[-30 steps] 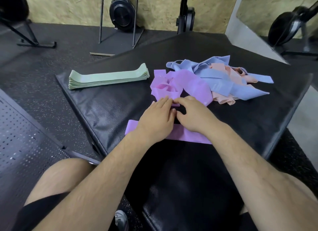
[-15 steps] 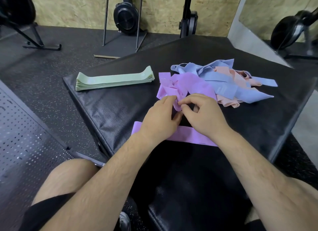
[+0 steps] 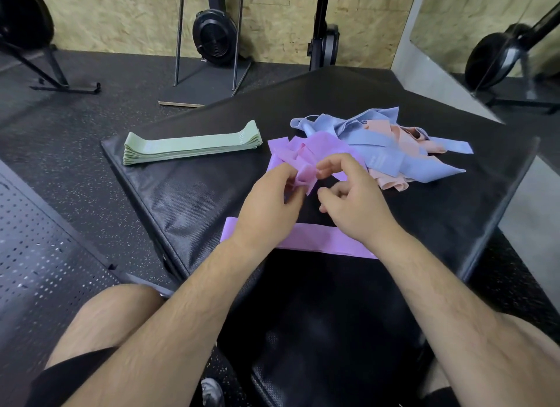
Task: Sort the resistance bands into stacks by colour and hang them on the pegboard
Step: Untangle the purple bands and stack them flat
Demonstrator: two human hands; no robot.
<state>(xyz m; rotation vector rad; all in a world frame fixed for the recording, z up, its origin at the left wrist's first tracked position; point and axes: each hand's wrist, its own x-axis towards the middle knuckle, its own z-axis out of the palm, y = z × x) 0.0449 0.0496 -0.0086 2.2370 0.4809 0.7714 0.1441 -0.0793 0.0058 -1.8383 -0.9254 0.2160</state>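
Resistance bands lie in four colours on a black mat (image 3: 181, 194): a squared green stack (image 3: 194, 147) at the far left, one purple band laid flat (image 3: 321, 243) at the near edge under both wrists, and a loose heap of purple bands (image 3: 321, 144), blue bands (image 3: 394, 161) and peach bands (image 3: 400, 136) at the far right. The left hand (image 3: 269, 206) pinches a crumpled purple band (image 3: 306, 176) lifted just clear of the heap. The right hand (image 3: 354, 200) has its fingers curled, and its forefinger appears hooked round a fold of the same band. The step in hand is judged to be untwisting this band for stacking on the flat one. Risk: the held band touches the purple heap, so a pull could drag neighbouring bands along and spread the heap toward the green stack. Risk: a twist left in the band would keep the purple stack from lying flat. Risk: the flat band sits at the mat edge, and a wrist could sweep it off. A perforated pegboard (image 3: 39, 255) lies at the left, with nothing hung on it yet.
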